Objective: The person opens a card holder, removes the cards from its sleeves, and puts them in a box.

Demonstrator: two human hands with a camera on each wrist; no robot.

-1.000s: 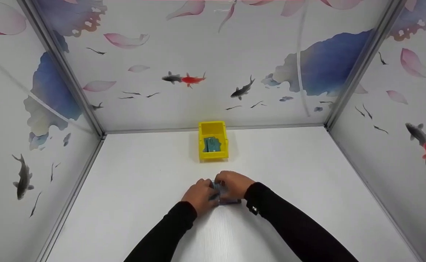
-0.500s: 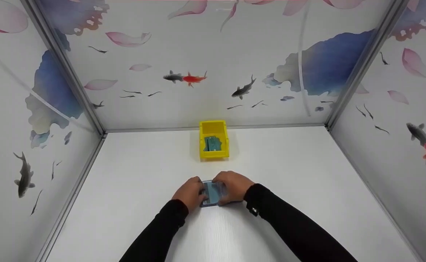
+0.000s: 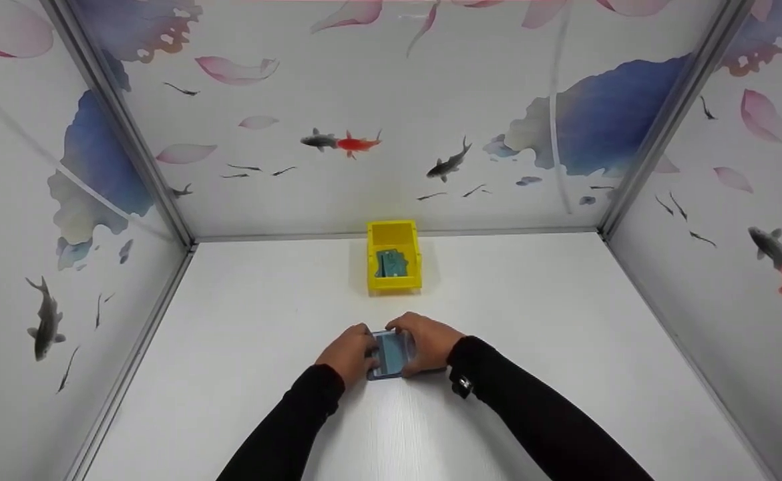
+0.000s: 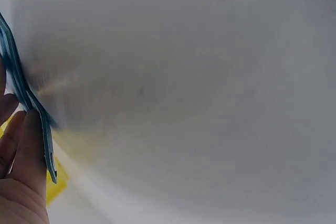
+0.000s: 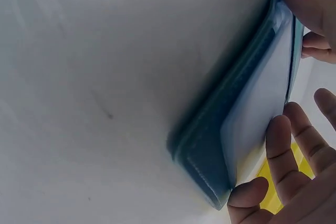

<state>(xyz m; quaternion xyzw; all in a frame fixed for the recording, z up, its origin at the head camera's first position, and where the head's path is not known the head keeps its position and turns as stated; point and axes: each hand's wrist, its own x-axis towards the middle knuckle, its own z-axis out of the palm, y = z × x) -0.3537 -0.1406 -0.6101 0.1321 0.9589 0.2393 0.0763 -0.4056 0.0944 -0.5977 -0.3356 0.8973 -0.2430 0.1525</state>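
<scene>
A blue-teal card holder (image 3: 386, 361) lies opened out on the white table, between both hands in the head view. My left hand (image 3: 346, 354) grips its left edge, thumb on the near side. At the other side my right hand (image 3: 431, 342) holds the clear plastic sleeves (image 5: 260, 98), which stand raised from the cover (image 5: 207, 153) in the right wrist view. Seen from the left wrist, the card holder (image 4: 20, 80) is edge-on beside the fingers. The right hand hides part of its right half in the head view.
Beyond the hands, a yellow bin (image 3: 395, 283) stands against the back wall of the white table (image 3: 264, 321). Several teal flat pieces (image 3: 391, 263) lie in it. Printed panels with metal corner posts (image 3: 123, 127) enclose the table on the left, back and right.
My left hand has moved left from the middle to the card holder's left edge, uncovering its left half. The right hand has stayed nearly in place on the sleeves.
</scene>
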